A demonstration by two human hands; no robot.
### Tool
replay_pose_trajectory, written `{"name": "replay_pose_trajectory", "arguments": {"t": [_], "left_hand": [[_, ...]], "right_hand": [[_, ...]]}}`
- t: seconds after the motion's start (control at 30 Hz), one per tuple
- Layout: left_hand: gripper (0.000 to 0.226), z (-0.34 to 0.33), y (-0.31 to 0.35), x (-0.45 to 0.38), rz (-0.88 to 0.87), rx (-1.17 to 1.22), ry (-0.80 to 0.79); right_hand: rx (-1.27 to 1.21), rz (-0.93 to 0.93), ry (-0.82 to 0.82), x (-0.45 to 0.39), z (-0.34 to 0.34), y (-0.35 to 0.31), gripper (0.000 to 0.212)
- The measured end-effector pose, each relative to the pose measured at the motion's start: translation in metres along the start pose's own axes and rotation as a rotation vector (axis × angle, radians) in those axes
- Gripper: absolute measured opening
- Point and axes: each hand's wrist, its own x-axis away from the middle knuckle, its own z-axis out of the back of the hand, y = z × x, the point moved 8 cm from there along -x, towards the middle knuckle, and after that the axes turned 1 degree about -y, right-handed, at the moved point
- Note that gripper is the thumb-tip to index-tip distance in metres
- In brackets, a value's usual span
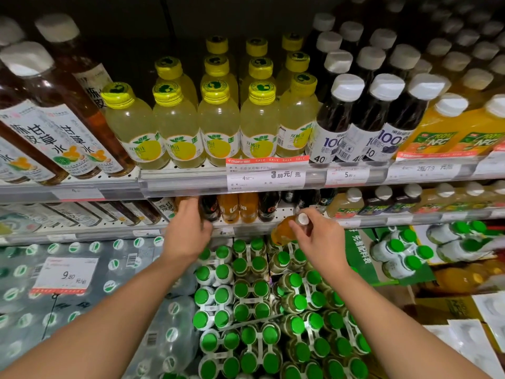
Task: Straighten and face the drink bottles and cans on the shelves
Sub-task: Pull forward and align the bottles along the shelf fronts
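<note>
Our right hand (318, 236) pinches the white cap of an amber plastic juice bottle (285, 231), tilted just in front of the lower shelf's edge (246, 228), above the green-capped bottle packs (246, 296). Our left hand (188, 231) reaches into that shelf, fingers curled round a dark bottle (209, 207) at the left of a row of dark and orange bottles (240, 206). The hands are apart.

sale tag (266, 173) "many", "3.00元/瓶"; water-pack tag (65, 274) "9.80"
</note>
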Motion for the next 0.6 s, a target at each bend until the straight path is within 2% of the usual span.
{"name": "replay_pose_trajectory", "arguments": {"t": [0.07,0.2,0.37,0.47,0.53,0.6], "left_hand": [[0.017,-0.001,-0.001,-0.015,0.091,-0.040,0.015],[0.035,-0.004,-0.016,-0.046,0.235,-0.080,-0.004],[0.048,-0.023,-0.033,-0.075,0.254,-0.141,-0.068],[0.058,-0.022,-0.040,-0.077,0.250,-0.068,0.014],[0.052,-0.015,-0.042,-0.069,0.231,0.010,0.087],[0.036,-0.011,-0.046,-0.056,0.212,0.104,0.126]], "right_hand": [[-0.021,0.013,-0.023,0.005,-0.003,-0.005,0.034],[-0.041,0.049,-0.062,0.011,-0.006,-0.017,0.031],[-0.091,0.093,-0.110,0.012,-0.008,-0.030,0.029],[-0.125,0.116,-0.128,0.009,-0.012,-0.038,0.030],[-0.123,0.139,-0.130,0.006,-0.016,-0.047,0.030],[-0.117,0.162,-0.133,0.003,-0.022,-0.058,0.031]]}}
